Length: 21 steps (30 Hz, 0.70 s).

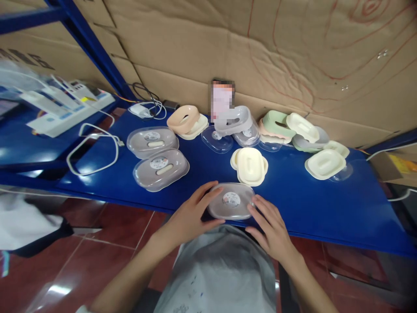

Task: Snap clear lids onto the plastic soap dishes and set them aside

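At the table's front edge lies an oval plastic box with a clear lid (pixel 232 211), with a round label on top. My left hand (pixel 190 214) curves around its left end, fingers on the lid's rim and thumb low at the near side. Against the right end rest the fingers of my right hand (pixel 272 224), the thumb pointing toward the near edge. Just behind the box is a small stack of cream oval trays (pixel 250 166). Two similar grey boxes with clear lids, one nearer (pixel 161 169) and one farther (pixel 153 142), stand to the left.
On the blue table (pixel 202 171), a peach holder (pixel 184 119), grey holder (pixel 236 121), green holder (pixel 276 124) and cream trays (pixel 325 164) line the back. A blurred-out phone (pixel 222 100) leans on the cardboard (pixel 182 48). Left are a power strip (pixel 78 113) and white cable (pixel 70 158).
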Each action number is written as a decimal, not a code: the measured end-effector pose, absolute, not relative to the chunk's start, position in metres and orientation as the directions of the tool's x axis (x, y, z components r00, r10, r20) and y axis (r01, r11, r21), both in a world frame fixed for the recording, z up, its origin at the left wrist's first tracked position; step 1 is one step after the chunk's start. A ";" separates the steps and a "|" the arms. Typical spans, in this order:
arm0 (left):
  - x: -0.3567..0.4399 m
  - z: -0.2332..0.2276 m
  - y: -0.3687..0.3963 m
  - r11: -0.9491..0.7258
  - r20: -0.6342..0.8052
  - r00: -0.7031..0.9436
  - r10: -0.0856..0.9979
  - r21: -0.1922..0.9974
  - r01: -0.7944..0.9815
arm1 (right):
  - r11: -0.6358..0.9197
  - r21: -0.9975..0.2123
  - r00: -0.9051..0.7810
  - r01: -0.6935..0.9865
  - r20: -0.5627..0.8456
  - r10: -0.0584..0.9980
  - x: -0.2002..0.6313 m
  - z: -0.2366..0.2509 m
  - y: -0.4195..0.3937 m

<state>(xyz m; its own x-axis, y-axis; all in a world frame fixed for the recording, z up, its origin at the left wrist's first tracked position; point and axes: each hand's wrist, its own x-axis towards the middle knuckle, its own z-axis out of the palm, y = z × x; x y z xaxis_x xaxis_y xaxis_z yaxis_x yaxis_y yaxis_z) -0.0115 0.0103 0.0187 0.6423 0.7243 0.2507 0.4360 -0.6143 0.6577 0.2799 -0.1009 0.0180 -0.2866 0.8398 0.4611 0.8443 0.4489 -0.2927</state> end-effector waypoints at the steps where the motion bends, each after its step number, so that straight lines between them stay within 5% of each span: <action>1: -0.019 0.019 0.007 -0.609 0.247 0.624 0.741 0.639 0.470 | 0.449 -0.305 -0.295 0.840 0.438 0.849 0.283 0.020 -0.098; 6: -0.059 0.019 -0.004 -0.599 0.339 0.493 0.801 0.463 0.654 | 0.315 -0.246 -0.209 0.916 0.378 0.902 0.293 0.030 -0.072; 12: -0.062 0.013 0.003 -0.547 0.570 0.369 0.735 0.175 0.819 | 0.317 -0.181 -0.225 0.931 0.400 0.888 0.284 0.028 -0.049; 17: -0.045 0.010 0.007 -0.502 0.642 0.323 0.696 0.113 0.858 | 0.333 -0.238 -0.229 0.912 0.380 0.896 0.294 0.026 -0.074; 21: -0.014 0.013 0.000 -0.709 0.651 0.499 0.572 0.087 0.700 | 0.392 -0.300 -0.288 0.870 0.338 0.896 0.308 0.030 -0.097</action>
<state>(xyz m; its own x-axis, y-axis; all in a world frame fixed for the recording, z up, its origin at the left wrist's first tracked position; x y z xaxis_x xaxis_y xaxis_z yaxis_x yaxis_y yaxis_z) -0.0140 -0.0003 0.0132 0.4988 0.5721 0.6511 0.7001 -0.7088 0.0865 0.3082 -0.0971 0.0298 -0.2878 0.8961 0.3379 0.8696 0.3924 -0.2998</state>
